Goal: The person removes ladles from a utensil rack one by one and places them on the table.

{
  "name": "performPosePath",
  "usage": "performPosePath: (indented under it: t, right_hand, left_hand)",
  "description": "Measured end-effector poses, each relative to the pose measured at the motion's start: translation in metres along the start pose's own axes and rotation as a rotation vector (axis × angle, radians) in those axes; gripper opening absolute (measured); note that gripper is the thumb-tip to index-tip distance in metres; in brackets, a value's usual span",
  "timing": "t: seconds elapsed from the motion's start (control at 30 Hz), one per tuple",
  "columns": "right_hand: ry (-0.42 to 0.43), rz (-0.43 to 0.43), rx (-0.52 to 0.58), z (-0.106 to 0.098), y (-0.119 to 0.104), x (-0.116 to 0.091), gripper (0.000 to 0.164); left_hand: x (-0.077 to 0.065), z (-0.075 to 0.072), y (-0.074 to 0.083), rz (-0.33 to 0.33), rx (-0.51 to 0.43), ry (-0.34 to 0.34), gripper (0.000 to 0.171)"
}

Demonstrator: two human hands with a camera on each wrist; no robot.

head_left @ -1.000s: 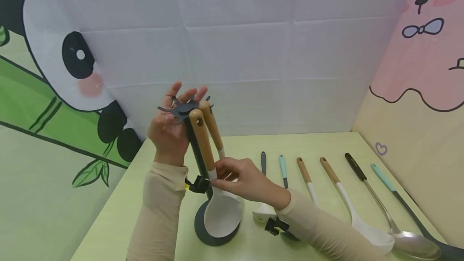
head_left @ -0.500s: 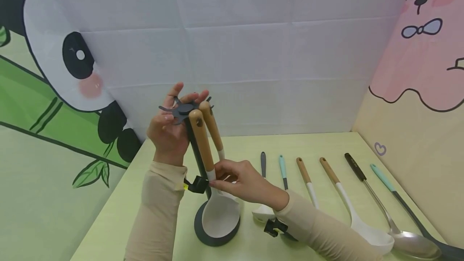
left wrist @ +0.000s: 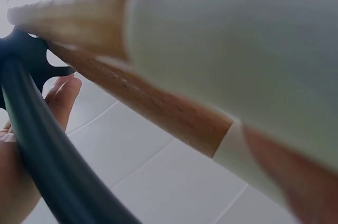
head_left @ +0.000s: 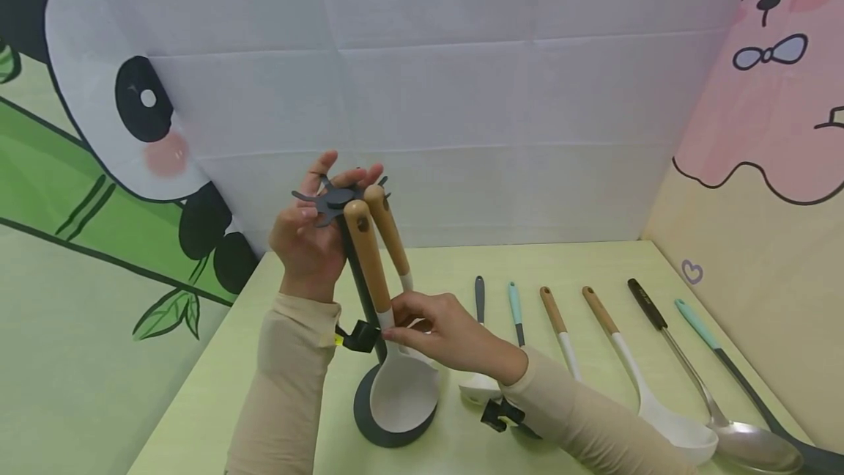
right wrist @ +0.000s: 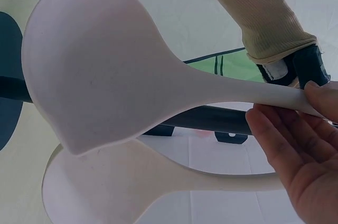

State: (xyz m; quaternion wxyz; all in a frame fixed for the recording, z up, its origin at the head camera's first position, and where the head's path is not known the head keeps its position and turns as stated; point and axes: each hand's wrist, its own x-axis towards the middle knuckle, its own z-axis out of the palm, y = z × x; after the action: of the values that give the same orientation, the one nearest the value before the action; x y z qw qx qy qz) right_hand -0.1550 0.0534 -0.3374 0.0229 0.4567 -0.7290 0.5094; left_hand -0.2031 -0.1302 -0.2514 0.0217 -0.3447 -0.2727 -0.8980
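A dark grey utensil rack [head_left: 361,281] with a hooked top stands on a round base [head_left: 365,427]. My left hand [head_left: 310,248] is at its top, the thumb in front and the fingers behind the hooks. My right hand [head_left: 451,332] pinches the white neck of a ladle [right wrist: 100,71] between thumb and fingers. The ladle's wooden handle [head_left: 367,255] reaches up beside the hooks, and its bowl is over the base. Whether a hook passes through its hole cannot be seen. Behind it, a second wooden-handled white utensil [right wrist: 116,182] stands along the rack.
To the right on the table [head_left: 422,270], several utensils lie in a row. Among them are a wooden-handled white ladle [head_left: 672,427], a metal spoon [head_left: 752,446] with a black handle, and a mint-handled one [head_left: 699,321]. A pale wall [head_left: 428,101] rises behind.
Almost nothing differs. The ladle's bowl shifts slightly left, then back right, while both hands keep their places at the rack.
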Motion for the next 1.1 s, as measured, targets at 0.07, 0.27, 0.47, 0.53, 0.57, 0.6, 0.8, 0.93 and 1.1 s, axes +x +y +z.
performPosePath:
  t: [0.07, 0.27, 0.47, 0.53, 0.57, 0.6, 0.8, 0.93, 1.1]
  right_hand:
    - [0.0, -0.01, -0.006, -0.0003, 0.0001, -0.0004, 0.02]
    - [-0.002, -0.034, -0.027, -0.0008, 0.0002, -0.0009, 0.019]
    - [-0.003, -0.056, -0.038, -0.0013, -0.0003, -0.0005, 0.019]
    - [-0.002, -0.061, -0.041, -0.0014, -0.0006, -0.0002, 0.018]
    - [-0.001, -0.066, -0.044, -0.0014, -0.0007, -0.0001, 0.018]
    - [0.001, -0.07, -0.047, -0.0014, -0.0009, 0.0002, 0.018]
    - [0.017, -0.081, -0.061, -0.0032, -0.0041, 0.0013, 0.019]
    - [0.025, -0.076, -0.063, -0.0042, -0.0065, 0.002, 0.02]
    - [0.029, -0.081, -0.067, -0.0043, -0.0066, 0.0019, 0.019]
  left_hand:
    - [-0.0001, 0.0003, -0.0001, 0.002, 0.012, 0.0, 0.062]
    - [-0.0001, 0.0017, -0.0001, 0.002, 0.02, -0.011, 0.061]
    - [0.0001, 0.0016, 0.0004, -0.006, 0.023, -0.013, 0.06]
    - [0.0002, 0.0017, 0.0006, -0.007, 0.03, -0.013, 0.06]
    - [0.0002, 0.0018, 0.0007, -0.008, 0.034, -0.012, 0.06]
    - [0.0002, 0.0017, 0.0009, -0.011, 0.03, -0.012, 0.06]
    - [0.0001, 0.0019, 0.0019, -0.024, 0.013, -0.005, 0.062]
    - [-0.0001, 0.0013, 0.0022, -0.029, 0.026, -0.005, 0.062]
    - [-0.0009, 0.0008, 0.0021, -0.024, 0.048, -0.028, 0.06]
